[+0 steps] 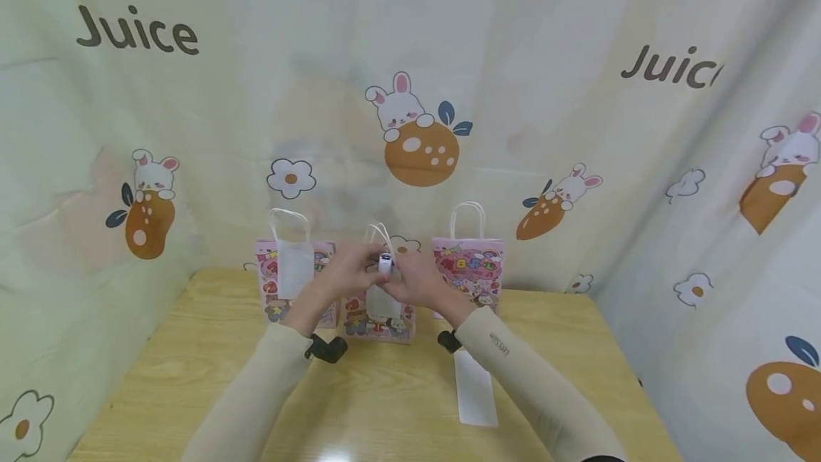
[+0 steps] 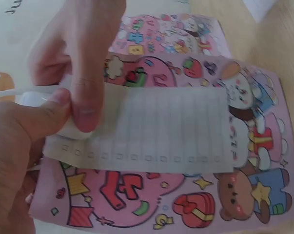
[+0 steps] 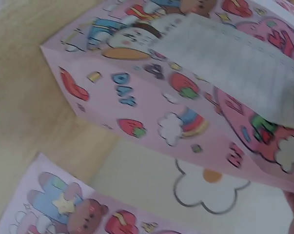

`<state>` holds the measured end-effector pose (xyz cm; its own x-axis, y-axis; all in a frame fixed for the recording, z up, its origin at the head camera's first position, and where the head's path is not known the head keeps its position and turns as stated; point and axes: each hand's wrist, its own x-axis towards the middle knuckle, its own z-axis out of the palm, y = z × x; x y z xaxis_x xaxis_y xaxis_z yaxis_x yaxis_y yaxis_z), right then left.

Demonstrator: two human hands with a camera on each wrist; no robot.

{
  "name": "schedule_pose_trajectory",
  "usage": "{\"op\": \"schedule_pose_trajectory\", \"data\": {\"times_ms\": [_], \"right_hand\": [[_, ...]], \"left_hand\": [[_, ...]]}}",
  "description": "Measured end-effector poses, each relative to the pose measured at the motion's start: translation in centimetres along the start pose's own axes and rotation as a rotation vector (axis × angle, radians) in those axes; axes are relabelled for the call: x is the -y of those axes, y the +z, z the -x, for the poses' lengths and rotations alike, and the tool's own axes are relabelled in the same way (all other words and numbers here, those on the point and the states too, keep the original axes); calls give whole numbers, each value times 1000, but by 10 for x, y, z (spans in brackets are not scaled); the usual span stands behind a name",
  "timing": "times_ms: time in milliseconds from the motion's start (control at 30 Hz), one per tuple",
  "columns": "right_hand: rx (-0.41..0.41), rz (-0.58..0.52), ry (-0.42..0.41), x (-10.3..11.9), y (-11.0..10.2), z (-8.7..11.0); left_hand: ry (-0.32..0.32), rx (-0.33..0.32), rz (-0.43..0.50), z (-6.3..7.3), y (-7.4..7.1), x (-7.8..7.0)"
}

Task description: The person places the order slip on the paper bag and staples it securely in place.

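Both hands meet at the top edge of the middle pink cartoon gift bag (image 1: 378, 332). My left hand (image 1: 349, 273) and right hand (image 1: 420, 278) pinch a small white stapler-like device (image 1: 385, 263) between them. In the left wrist view, the left thumb lies over the white body, and the right thumb (image 2: 86, 105) presses down beside it. A lined checklist slip (image 2: 171, 129) hangs down the bag's front, its upper end under the thumbs. The right wrist view shows the bag's side panel (image 3: 132, 105) and only a sliver of hand.
To the left stands a similar pink bag (image 1: 266, 287) with a white slip (image 1: 296, 269) on its front. Another pink bag (image 1: 468, 262) stands to the right. A loose white slip (image 1: 476, 391) lies on the wooden table (image 1: 192, 348). A printed curtain (image 1: 410, 20) hangs behind.
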<state>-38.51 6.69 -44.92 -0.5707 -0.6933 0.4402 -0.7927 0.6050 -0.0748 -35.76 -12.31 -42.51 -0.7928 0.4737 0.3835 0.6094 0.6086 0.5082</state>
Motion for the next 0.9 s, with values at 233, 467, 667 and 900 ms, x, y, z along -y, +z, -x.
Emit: {"op": "schedule_pose_trajectory", "data": {"times_ms": [233,467,667,900], "right_hand": [[-42,2,30,2,5,4],[66,-36,44,-4,-2,-1],[109,-140,104,-10,-3,-4],[113,-285,233,-13,-11,-4]], "left_hand": [[5,-30,4,3,5,2],[-61,-30,-198,2,-4,-6],[-105,-188,-22,22,-24,-15],[-161,-310,315,73,-41,-22]]}}
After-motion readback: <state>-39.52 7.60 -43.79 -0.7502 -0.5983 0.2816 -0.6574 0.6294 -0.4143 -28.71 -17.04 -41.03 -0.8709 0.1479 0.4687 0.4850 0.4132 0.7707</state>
